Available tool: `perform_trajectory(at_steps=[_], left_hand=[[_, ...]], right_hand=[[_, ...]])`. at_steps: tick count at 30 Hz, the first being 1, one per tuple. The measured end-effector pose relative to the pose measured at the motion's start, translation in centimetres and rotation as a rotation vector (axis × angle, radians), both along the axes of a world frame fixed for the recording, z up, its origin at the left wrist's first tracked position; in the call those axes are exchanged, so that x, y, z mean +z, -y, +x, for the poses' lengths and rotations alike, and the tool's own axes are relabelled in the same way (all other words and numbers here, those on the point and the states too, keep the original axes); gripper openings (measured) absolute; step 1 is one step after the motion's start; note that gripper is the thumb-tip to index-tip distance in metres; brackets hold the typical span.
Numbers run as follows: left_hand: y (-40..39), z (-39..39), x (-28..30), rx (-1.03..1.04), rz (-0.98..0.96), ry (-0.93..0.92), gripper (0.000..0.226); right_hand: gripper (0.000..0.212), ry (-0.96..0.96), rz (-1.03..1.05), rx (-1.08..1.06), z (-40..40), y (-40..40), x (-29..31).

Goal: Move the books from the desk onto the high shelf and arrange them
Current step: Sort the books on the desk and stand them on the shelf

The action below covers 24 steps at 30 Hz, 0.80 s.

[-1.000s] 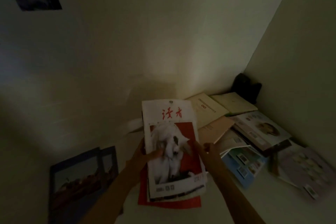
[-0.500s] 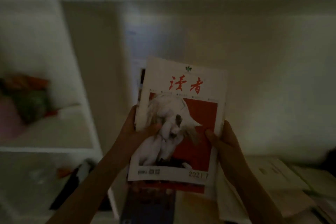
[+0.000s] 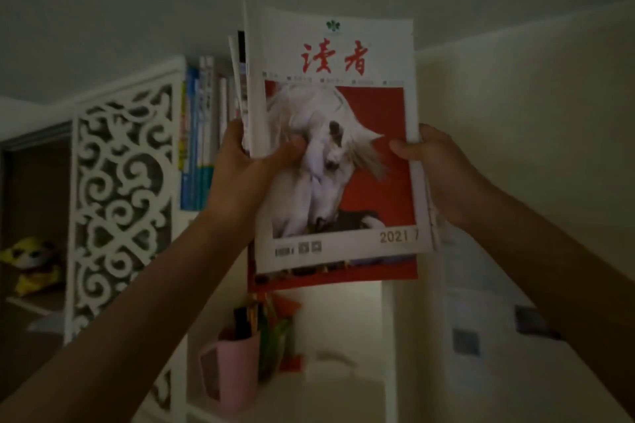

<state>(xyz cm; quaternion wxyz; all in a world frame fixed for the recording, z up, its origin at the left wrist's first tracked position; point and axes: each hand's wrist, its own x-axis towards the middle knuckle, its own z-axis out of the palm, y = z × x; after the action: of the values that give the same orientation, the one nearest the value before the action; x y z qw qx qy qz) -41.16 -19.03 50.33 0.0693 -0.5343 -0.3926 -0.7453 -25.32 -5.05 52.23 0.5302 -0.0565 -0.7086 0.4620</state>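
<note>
I hold a stack of magazines (image 3: 357, 189) upright in front of the high shelf. The front cover is white with red characters and a white horse on red; a red-covered one shows below it. My left hand (image 3: 240, 178) grips the stack's left edge, thumb on the cover. My right hand (image 3: 436, 168) grips the right edge. Behind the stack's left side, several books (image 3: 197, 134) with blue and white spines stand upright on the high shelf. The shelf board (image 3: 187, 215) under them is mostly hidden by my left hand and the stack.
A white carved fretwork panel (image 3: 120, 203) forms the shelf's left side. Below the stack, a pink cup (image 3: 230, 371) with pens stands in a lower compartment. A yellow plush toy (image 3: 31, 261) lies in a dark compartment at far left. The wall is at right.
I have lifted the stack from the desk up to the level of the high shelf, and my view has tilted upward with it. Both hands keep the same grip.
</note>
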Motion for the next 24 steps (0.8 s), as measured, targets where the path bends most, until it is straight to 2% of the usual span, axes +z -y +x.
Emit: perform_trajectory(at_steps=[5,7,11,13,17,20,22,24], left_hand=[[-3.4,-5.4,5.3,0.065,0.139,0.065,0.049],[-5.2,-7.5,6.8,0.115,0.173,0.054,0.045],[-8.8,-10.7,7.0,0.232,0.22,-0.018,0.04],[-10.1,-11.7,6.3,0.261,0.178,-0.005,0.041],[-11.1,-12.8,6.0,0.33,0.016,-0.097,0.056],[-11.1,-13.5,4.7,0.539,-0.053,-0.207,0.089],[-10.3,-14.4,2.9,0.693,-0.045,-0.378,0.096],[-9.0,-16.0,1.2,0.713,-0.089,-0.643,0.095]], right_hand=[[0.017,0.036,0.064,-0.036,-8.2,-3.0,6.8],[0.021,0.042,0.092,-0.068,-10.8,-4.2,8.7],[0.03,0.088,0.07,-0.109,-15.3,-7.2,9.7],[0.033,0.137,0.029,-0.132,-16.8,-8.8,8.9],[0.031,0.289,-0.032,-0.118,-18.3,-11.0,7.0],[0.024,0.464,0.105,-0.103,-18.4,-9.8,6.3],[0.051,0.507,0.29,-0.156,-18.3,-8.5,6.4],[0.084,0.554,0.496,-0.059,-18.4,-7.6,6.4]])
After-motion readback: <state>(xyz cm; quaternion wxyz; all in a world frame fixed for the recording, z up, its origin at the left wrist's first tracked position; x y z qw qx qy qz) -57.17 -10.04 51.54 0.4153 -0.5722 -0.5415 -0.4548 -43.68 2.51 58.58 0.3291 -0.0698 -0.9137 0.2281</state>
